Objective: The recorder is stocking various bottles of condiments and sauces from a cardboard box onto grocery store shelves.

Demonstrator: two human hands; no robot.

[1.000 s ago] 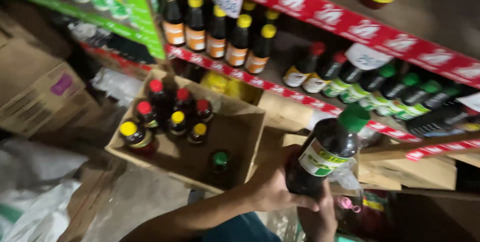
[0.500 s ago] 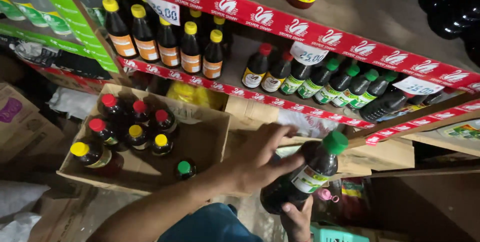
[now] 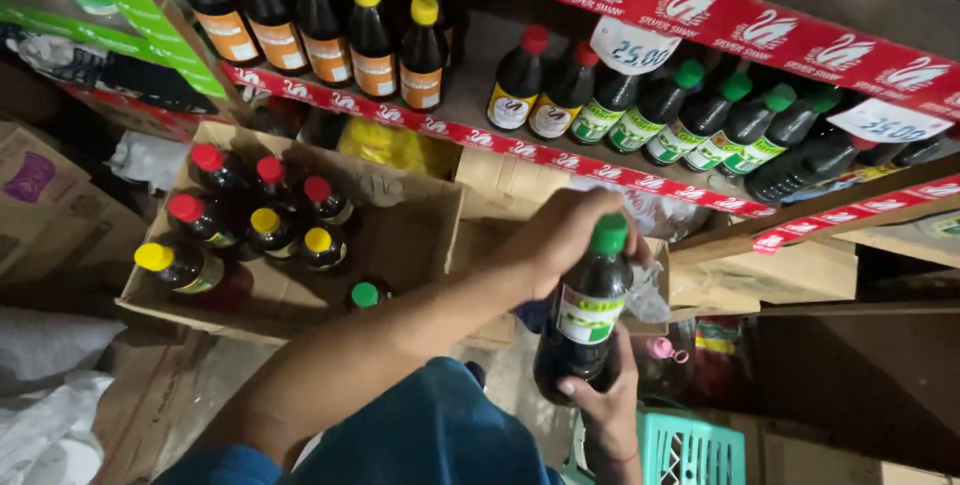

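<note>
We see both hands on one dark bottle (image 3: 585, 320) with a green cap, held upright in front of the shelf (image 3: 600, 170). The left hand (image 3: 565, 235) comes in from the lower left, its forearm running diagonally across the view, and curls over the bottle's neck and shoulder, fingers wrapped just under the cap. The right hand (image 3: 605, 405) reaches up from below, palm cupped beneath the bottle's base, with one fingertip (image 3: 568, 385) pressed on the lower side. So both hands are closed around the bottle, one at the top, one at the bottom.

Just behind the bottle lies some crumpled clear plastic (image 3: 650, 295). To the left stands an open carton (image 3: 400, 235) with dark bottles in it, capped red (image 3: 207, 157) and yellow (image 3: 153, 256), and a single green cap (image 3: 365, 295) near its front. Below the right hand we see a teal basket (image 3: 690, 450). On the shelf above, more bottles stand in rows: yellow-capped at the left (image 3: 367, 35), red-capped (image 3: 535, 80) in the middle and green-capped (image 3: 690, 110) toward the right, well apart from the held bottle.
</note>
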